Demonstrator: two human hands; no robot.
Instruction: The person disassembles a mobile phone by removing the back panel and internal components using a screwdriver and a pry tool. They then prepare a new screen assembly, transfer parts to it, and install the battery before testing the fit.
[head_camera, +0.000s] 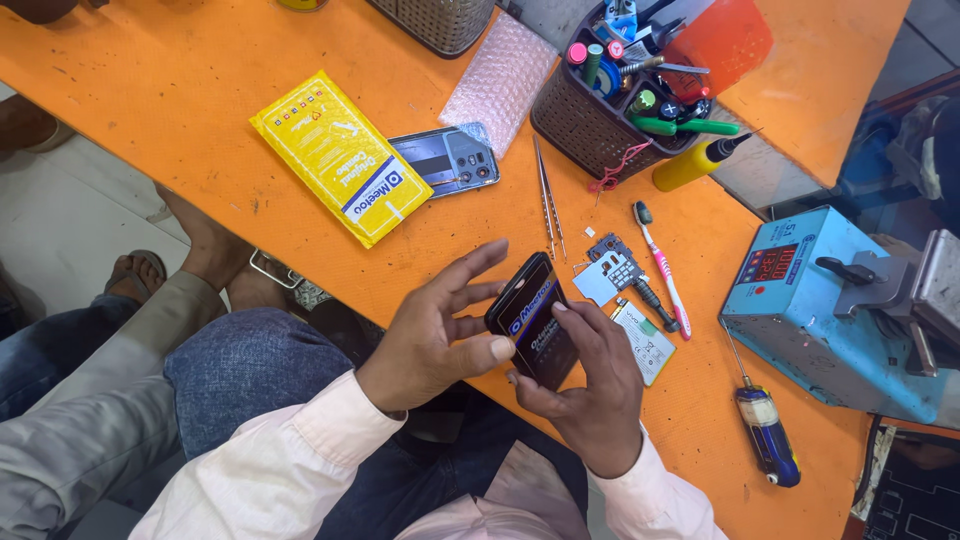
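Both my hands hold a black phone screen (533, 318) with a printed protective film, just above the orange table's (160, 110) near edge. My left hand (432, 335) grips its left side, thumb pressed on the face and fingers spread. My right hand (585, 395) cradles it from below and the right, index finger resting on the film. Just beyond lie a small dark circuit part (617, 262), a white battery (642, 343) and tweezers (548, 208).
A yellow padded packet (338, 156) and a phone back with cameras (447, 160) lie at the left. A tool basket (618, 90), yellow bottle (692, 163), pink toothbrush (662, 265), blue screwdriver (765, 430) and blue machine (830, 310) stand at the right. Another person's legs are at the left.
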